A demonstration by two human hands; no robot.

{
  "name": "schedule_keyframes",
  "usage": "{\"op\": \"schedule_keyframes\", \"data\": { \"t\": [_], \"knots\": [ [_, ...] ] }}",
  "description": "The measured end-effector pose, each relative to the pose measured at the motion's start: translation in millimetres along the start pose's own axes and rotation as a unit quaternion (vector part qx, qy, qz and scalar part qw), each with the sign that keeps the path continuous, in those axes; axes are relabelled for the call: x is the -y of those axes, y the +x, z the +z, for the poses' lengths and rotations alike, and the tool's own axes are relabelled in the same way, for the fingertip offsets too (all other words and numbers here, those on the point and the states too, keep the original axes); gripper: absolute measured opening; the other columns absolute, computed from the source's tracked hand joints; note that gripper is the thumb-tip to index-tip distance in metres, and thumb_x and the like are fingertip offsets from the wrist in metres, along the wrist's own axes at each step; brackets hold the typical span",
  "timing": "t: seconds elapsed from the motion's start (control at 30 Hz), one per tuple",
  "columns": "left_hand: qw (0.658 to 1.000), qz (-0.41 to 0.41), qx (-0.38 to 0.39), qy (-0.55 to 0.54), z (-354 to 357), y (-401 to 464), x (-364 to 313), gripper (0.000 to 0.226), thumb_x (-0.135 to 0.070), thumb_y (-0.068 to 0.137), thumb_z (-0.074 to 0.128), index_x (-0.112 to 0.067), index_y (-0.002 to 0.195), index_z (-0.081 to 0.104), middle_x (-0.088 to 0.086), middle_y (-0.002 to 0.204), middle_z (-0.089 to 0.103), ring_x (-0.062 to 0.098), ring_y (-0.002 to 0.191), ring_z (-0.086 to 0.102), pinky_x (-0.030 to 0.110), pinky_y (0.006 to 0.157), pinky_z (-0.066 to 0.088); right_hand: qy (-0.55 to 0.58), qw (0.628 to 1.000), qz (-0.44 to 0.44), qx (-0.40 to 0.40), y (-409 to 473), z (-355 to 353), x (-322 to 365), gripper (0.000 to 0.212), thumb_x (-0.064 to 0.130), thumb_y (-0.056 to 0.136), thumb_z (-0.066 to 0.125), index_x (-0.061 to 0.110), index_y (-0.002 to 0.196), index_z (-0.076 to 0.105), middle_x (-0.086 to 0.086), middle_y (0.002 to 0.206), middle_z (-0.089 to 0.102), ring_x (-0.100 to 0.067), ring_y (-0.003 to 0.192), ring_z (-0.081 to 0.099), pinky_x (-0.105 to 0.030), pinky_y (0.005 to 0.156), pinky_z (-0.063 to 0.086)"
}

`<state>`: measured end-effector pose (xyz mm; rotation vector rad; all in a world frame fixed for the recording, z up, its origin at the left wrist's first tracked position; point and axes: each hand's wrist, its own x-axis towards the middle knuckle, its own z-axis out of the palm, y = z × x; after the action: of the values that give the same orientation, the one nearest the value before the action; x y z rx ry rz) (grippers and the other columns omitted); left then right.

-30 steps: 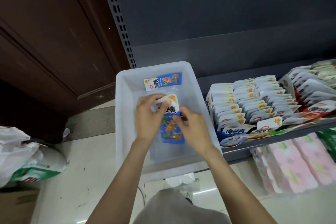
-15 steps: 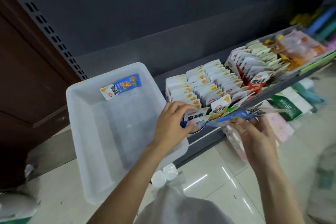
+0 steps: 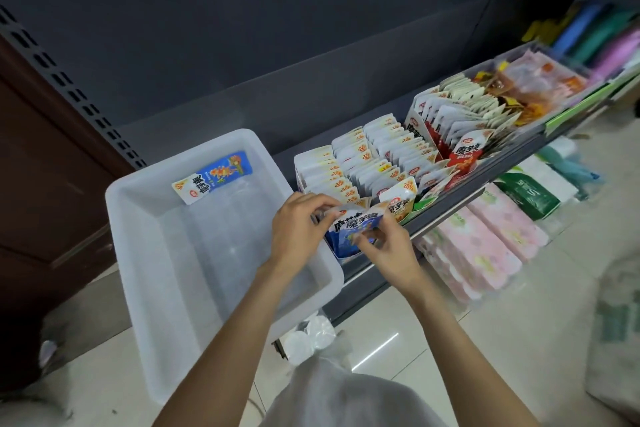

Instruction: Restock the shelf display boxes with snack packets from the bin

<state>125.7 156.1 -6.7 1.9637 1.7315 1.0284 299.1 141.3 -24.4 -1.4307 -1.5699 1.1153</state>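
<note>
The white bin (image 3: 145, 253) is lying open from above, its floor bare except for 1 blue packet (image 3: 213, 177) leaning against the far wall. Its right rim is sitting just beside the blue display box (image 3: 341, 246), leaving little room between them. That box's rows of upright packets (image 3: 363, 163) are standing tightly packed, with both hands crowding its near left corner. The red display box (image 3: 460, 149) is standing close on the right. Above the shelf (image 3: 450, 201), the space before the dark back panel (image 3: 277, 45) is staying open.
</note>
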Motion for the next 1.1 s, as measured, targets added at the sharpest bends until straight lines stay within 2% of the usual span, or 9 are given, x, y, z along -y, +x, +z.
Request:
{"op": "schedule_keyframes", "data": {
  "t": [0.13, 0.3, 0.43, 0.6, 0.7, 0.83, 0.9, 1.03, 1.1],
  "knots": [
    [1.000, -0.011, 0.002, -0.006, 0.8, -0.2, 1.3, 0.013, -0.018, 0.075, 0.075, -0.022, 0.087, 0.072, -0.009, 0.082, 0.070, 0.015, 0.075, 0.057, 0.032, 0.065, 0.049, 0.087, 0.996, 0.008, -0.008, -1.6, 4.6, 2.5, 0.019, 0.012, 0.092, 0.060, 0.008, 0.110, 0.056, -0.002, 0.099, 0.069, -0.012, 0.093, 0.067, -0.023, 0.078, 0.052],
    [1.000, -0.022, 0.003, -0.014, 0.4, 0.7, 2.4, 0.010, -0.024, 0.078, 0.075, -0.025, 0.087, 0.072, -0.014, 0.082, 0.069, 0.006, 0.074, 0.052, 0.022, 0.065, 0.044, 0.026, 0.999, 0.024, -0.032, -9.2, 6.8, -13.4, 0.029, 0.023, 0.093, 0.057, 0.006, 0.116, 0.051, -0.005, 0.112, 0.067, -0.004, 0.094, 0.066, -0.012, 0.070, 0.050],
    [1.000, -0.007, 0.020, -0.005, -1.3, 2.5, 0.1, 0.012, -0.025, 0.078, 0.074, -0.022, 0.090, 0.072, -0.010, 0.086, 0.070, 0.007, 0.076, 0.052, 0.013, 0.060, 0.040, -0.087, 0.996, -0.017, 0.010, -6.7, 2.7, -6.8, 0.040, 0.035, 0.092, 0.054, 0.010, 0.122, 0.045, 0.009, 0.113, 0.057, -0.003, 0.099, 0.058, -0.011, 0.067, 0.052],
    [1.000, -0.003, 0.025, -0.004, -1.3, 3.1, -1.3, 0.012, -0.020, 0.078, 0.074, -0.021, 0.090, 0.072, -0.007, 0.086, 0.070, 0.009, 0.076, 0.053, 0.024, 0.062, 0.047, -0.116, 0.993, -0.021, 0.022, -1.2, 3.8, -8.8, 0.036, 0.034, 0.094, 0.053, 0.010, 0.120, 0.045, 0.001, 0.115, 0.061, -0.003, 0.097, 0.059, -0.011, 0.066, 0.052],
    [1.000, -0.002, 0.023, 0.000, -1.0, 4.2, 0.3, 0.011, -0.023, 0.078, 0.074, -0.021, 0.089, 0.073, -0.008, 0.083, 0.070, 0.008, 0.076, 0.052, 0.024, 0.062, 0.047, -0.140, 0.990, -0.003, 0.031, -0.7, 8.9, -15.6, 0.038, 0.034, 0.094, 0.054, 0.012, 0.123, 0.045, -0.004, 0.119, 0.061, -0.007, 0.101, 0.061, -0.016, 0.070, 0.054],
    [1.000, -0.014, 0.015, -0.012, -3.1, 5.0, -1.7, 0.011, -0.022, 0.078, 0.075, -0.021, 0.089, 0.073, -0.013, 0.076, 0.062, 0.009, 0.074, 0.055, 0.028, 0.064, 0.050, -0.169, 0.985, 0.012, 0.037, -1.2, 16.1, -18.0, 0.038, 0.033, 0.093, 0.056, 0.014, 0.125, 0.046, -0.003, 0.119, 0.062, -0.006, 0.098, 0.060, -0.008, 0.061, 0.047],
    [1.000, -0.017, 0.018, -0.011, -4.0, 4.7, -2.7, 0.013, -0.024, 0.078, 0.075, -0.020, 0.090, 0.073, -0.012, 0.077, 0.063, 0.006, 0.074, 0.054, 0.023, 0.062, 0.048, -0.162, 0.986, 0.013, 0.021, -4.1, 16.3, -16.5, 0.036, 0.030, 0.092, 0.060, 0.016, 0.123, 0.047, -0.001, 0.119, 0.061, -0.005, 0.096, 0.059, -0.007, 0.062, 0.046],
    [0.999, -0.006, 0.033, -0.005, -3.6, 2.8, -0.8, 0.017, -0.028, 0.080, 0.074, -0.020, 0.094, 0.071, -0.006, 0.087, 0.070, 0.005, 0.078, 0.053, 0.015, 0.059, 0.042, -0.166, 0.977, -0.089, -0.098, -14.1, 1.7, -4.1, 0.030, 0.026, 0.088, 0.065, 0.018, 0.116, 0.055, 0.005, 0.114, 0.057, -0.007, 0.095, 0.057, -0.012, 0.071, 0.047],
    [0.999, -0.002, 0.032, -0.017, -2.9, 0.0, 0.0, 0.015, -0.027, 0.081, 0.072, -0.020, 0.094, 0.071, -0.006, 0.088, 0.070, 0.005, 0.079, 0.054, 0.015, 0.060, 0.042, -0.201, 0.959, -0.162, -0.115, -12.1, -7.3, 2.5, 0.018, 0.023, 0.089, 0.064, 0.014, 0.105, 0.063, 0.001, 0.103, 0.062, -0.011, 0.087, 0.060, -0.020, 0.069, 0.051]
  ]
}}
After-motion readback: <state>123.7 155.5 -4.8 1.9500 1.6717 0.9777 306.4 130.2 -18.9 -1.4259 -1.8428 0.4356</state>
